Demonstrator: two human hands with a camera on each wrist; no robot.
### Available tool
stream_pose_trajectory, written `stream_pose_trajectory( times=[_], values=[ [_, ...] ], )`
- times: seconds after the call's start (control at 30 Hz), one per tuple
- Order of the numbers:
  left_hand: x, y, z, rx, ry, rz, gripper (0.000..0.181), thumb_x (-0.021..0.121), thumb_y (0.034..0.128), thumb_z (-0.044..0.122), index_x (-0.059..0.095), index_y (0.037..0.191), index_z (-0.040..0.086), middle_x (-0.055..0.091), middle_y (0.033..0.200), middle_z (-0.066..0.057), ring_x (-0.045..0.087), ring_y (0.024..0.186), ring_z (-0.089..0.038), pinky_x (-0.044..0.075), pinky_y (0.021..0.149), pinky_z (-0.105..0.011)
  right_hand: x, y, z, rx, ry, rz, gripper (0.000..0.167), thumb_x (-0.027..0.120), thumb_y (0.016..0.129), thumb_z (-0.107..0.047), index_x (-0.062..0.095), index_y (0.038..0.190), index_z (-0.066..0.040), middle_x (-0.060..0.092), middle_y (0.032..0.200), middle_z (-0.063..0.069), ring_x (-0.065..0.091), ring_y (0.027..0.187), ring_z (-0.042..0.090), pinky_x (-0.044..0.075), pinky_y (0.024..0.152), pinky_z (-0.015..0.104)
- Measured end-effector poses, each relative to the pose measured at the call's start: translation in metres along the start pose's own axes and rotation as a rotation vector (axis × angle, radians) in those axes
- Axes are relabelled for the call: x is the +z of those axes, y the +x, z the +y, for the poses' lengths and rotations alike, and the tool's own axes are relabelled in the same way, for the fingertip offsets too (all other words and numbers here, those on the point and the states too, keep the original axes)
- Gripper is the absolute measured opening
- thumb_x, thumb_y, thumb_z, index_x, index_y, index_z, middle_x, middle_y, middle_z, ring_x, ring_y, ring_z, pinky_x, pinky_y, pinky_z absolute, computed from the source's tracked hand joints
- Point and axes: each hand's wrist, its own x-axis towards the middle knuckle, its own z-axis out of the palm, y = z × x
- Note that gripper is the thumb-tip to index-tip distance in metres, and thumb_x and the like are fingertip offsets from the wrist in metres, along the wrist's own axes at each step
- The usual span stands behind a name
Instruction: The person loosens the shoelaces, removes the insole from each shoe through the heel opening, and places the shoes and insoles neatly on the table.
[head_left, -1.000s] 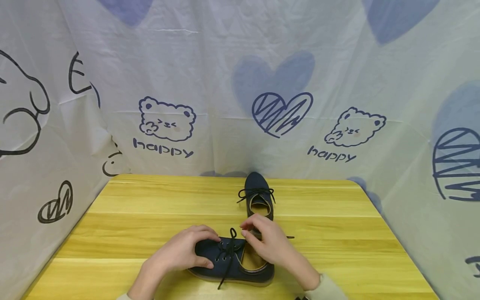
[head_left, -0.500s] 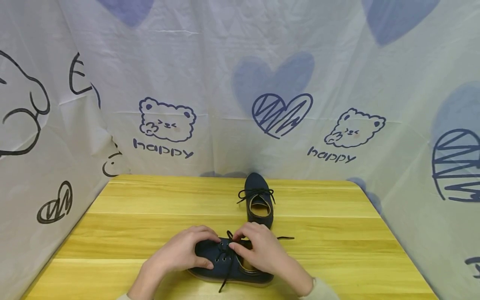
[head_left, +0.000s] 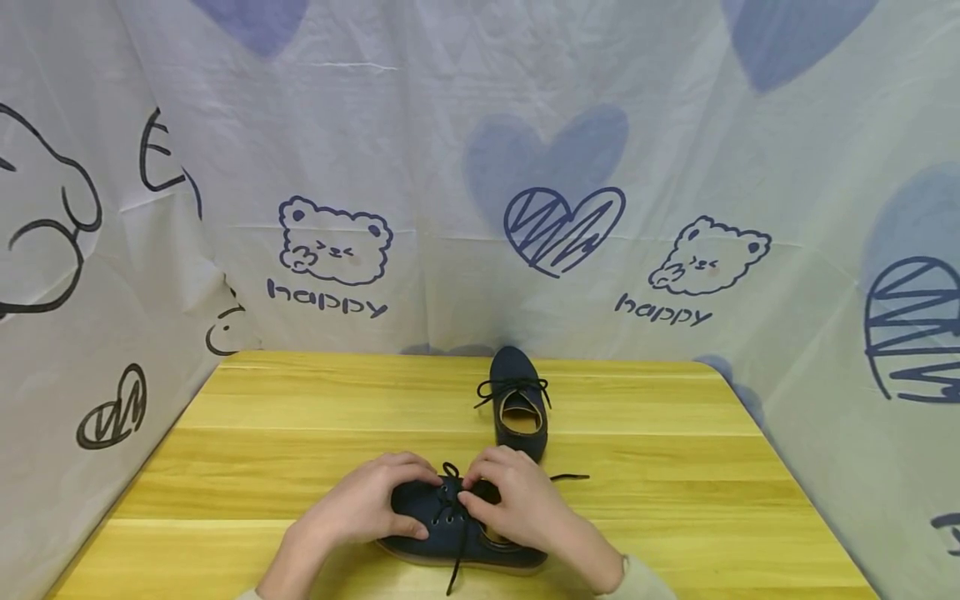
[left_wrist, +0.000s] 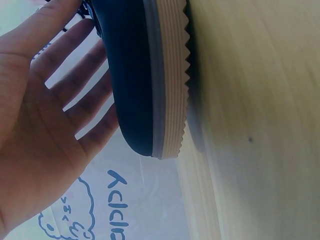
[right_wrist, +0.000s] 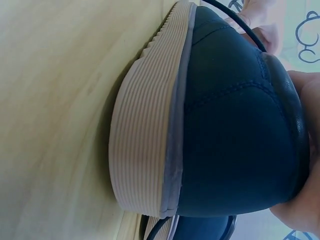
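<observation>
A dark navy lace-up shoe (head_left: 417, 547) lies sideways on the wooden table, its toe to the left. My left hand (head_left: 358, 502) holds the toe, thumb on the near side and fingers on the far side. In the left wrist view the fingers lie along the shoe's upper (left_wrist: 131, 85), above a ridged pale sole. Over the shoe's opening, my right hand (head_left: 521, 504) pinches the black shoelace (head_left: 456, 560) by the knot at the tongue. One small loop stands up there, and a loose end hangs down the near side. The heel (right_wrist: 235, 150) fills the right wrist view.
Behind the right hand stands a second navy shoe (head_left: 513, 367), toe away from me, its lace tied in a bow. A loose lace end (head_left: 572, 477) extends to the right on the table (head_left: 675, 467). A printed white cloth (head_left: 450, 150) hangs behind the table and along its sides.
My right hand has moved left and slightly down from beside the opening to the knot. The lace loop has shifted left and looks smaller. The left hand has stayed on the toe.
</observation>
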Motion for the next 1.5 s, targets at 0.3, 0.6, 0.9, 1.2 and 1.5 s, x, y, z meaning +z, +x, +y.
stream_pose_trajectory(
  times=[0.3, 0.6, 0.9, 1.2, 1.5],
  values=[
    [0.001, 0.001, -0.001, -0.002, 0.002, 0.005, 0.053, 0.093, 0.0773, 0.04, 0.073, 0.124, 0.027, 0.066, 0.128, 0.008, 0.063, 0.118, -0.019, 0.053, 0.1, -0.048, -0.002, -0.002, -0.001, -0.044, 0.074, 0.09, 0.004, 0.077, 0.094, -0.02, 0.074, 0.096, -0.019, 0.07, 0.093, -0.012, 0.062, 0.093, 0.008, 0.052, 0.084, 0.035],
    [0.001, 0.001, 0.0, -0.01, -0.006, 0.008, 0.053, 0.093, 0.0765, 0.04, 0.073, 0.124, 0.027, 0.066, 0.129, 0.007, 0.062, 0.121, -0.021, 0.052, 0.102, -0.049, -0.012, -0.017, -0.001, -0.093, 0.174, 0.229, 0.014, 0.077, 0.093, -0.009, 0.074, 0.102, -0.017, 0.071, 0.097, -0.01, 0.064, 0.091, 0.006, 0.056, 0.08, 0.033],
    [0.001, 0.0, 0.001, -0.007, 0.008, 0.023, 0.053, 0.094, 0.0759, 0.039, 0.074, 0.124, 0.026, 0.066, 0.13, 0.007, 0.062, 0.121, -0.022, 0.051, 0.102, -0.05, -0.031, -0.035, 0.004, -0.156, 0.227, 0.25, 0.017, 0.072, 0.096, -0.003, 0.072, 0.107, -0.015, 0.066, 0.097, -0.011, 0.058, 0.082, 0.004, 0.056, 0.068, 0.027],
    [0.001, 0.0, 0.002, -0.011, 0.007, 0.007, 0.054, 0.093, 0.0765, 0.039, 0.073, 0.125, 0.027, 0.065, 0.131, 0.006, 0.061, 0.123, -0.023, 0.051, 0.103, -0.051, -0.048, -0.061, 0.024, -0.212, 0.204, 0.199, 0.024, 0.073, 0.094, 0.001, 0.071, 0.109, -0.018, 0.065, 0.096, -0.011, 0.057, 0.083, 0.003, 0.052, 0.073, 0.017],
    [0.001, 0.0, 0.002, -0.01, 0.011, 0.01, 0.054, 0.093, 0.0765, 0.038, 0.073, 0.125, 0.027, 0.065, 0.132, 0.006, 0.061, 0.123, -0.024, 0.051, 0.103, -0.051, -0.055, -0.088, 0.048, -0.239, 0.081, 0.142, 0.032, 0.079, 0.085, 0.004, 0.071, 0.106, -0.019, 0.068, 0.098, -0.011, 0.061, 0.086, 0.003, 0.054, 0.075, 0.022]
  ],
)
